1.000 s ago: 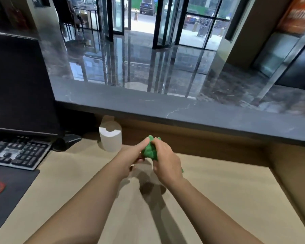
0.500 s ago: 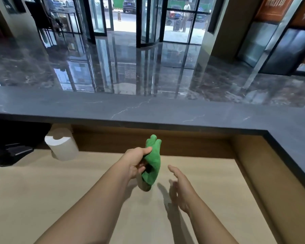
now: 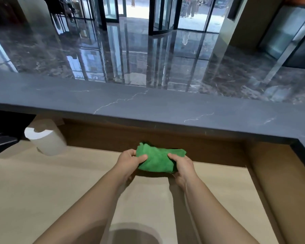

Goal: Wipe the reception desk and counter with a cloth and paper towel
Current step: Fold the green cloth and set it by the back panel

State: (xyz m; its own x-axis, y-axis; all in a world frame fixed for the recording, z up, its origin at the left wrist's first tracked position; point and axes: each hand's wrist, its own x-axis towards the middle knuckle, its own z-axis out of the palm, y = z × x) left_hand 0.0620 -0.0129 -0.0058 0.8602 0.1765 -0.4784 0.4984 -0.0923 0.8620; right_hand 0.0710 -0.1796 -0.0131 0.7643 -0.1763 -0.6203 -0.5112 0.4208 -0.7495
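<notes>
Both hands now hold the cloth (image 3: 155, 161): the right hand (image 3: 182, 167), open and apart half a second ago, has closed on its right end, while the left hand (image 3: 130, 161) pinches the left end, the green bundle stretched between them low over the worktop (image 3: 42, 191) by the brown back panel (image 3: 165, 140). The likely risks: a bunched cloth may wipe in streaks, and a leftward sweep could knock the paper roll (image 3: 46, 140) standing upright near the rear. Open wood lies toward the person and to the left; the back panel, the side wall (image 3: 275, 199) at right and the overhanging stone ledge (image 3: 165, 106) hem in the far corner.
</notes>
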